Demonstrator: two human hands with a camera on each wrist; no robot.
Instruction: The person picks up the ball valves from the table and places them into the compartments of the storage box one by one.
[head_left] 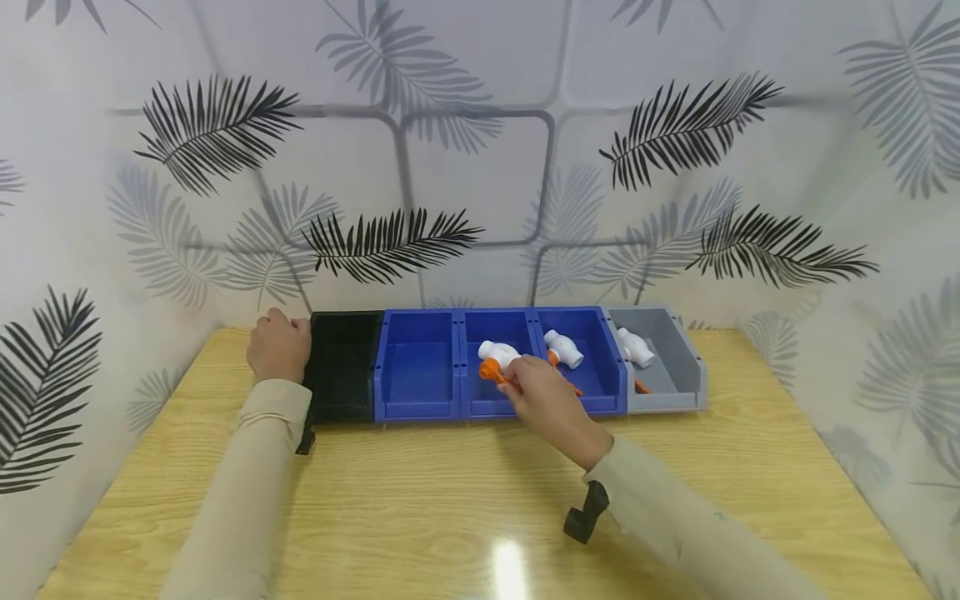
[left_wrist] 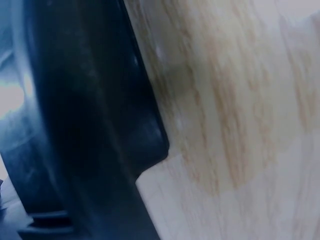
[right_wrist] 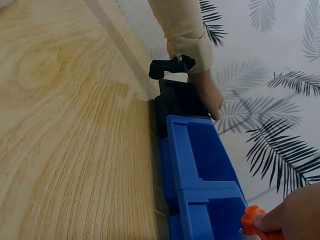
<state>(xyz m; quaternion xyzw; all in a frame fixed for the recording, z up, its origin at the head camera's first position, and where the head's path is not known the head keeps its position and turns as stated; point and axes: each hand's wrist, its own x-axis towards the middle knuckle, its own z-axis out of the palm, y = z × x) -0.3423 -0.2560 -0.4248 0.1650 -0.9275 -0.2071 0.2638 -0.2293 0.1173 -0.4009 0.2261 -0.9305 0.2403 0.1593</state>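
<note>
My right hand [head_left: 551, 404] pinches the orange handle of a white ball valve [head_left: 504, 355] over the middle blue bin [head_left: 491, 409]. In the right wrist view, the thumb and a finger of that hand [right_wrist: 302, 215] meet at the orange part [right_wrist: 251, 214]. My left hand [head_left: 279, 343], its fingers curled, grips the outer left side of the black bin [head_left: 341, 412] near its back corner. A second white valve [head_left: 568, 353] with an orange handle lies in the right blue bin [head_left: 606, 406]. Another white valve [head_left: 637, 350] lies in the grey bin [head_left: 667, 403].
The bins stand side by side in one row along the back of the wooden table [head_left: 420, 500]. Between the black bin and the middle one is the left blue bin [head_left: 416, 411]. Close behind them rises a wall [head_left: 480, 183] with a leaf pattern.
</note>
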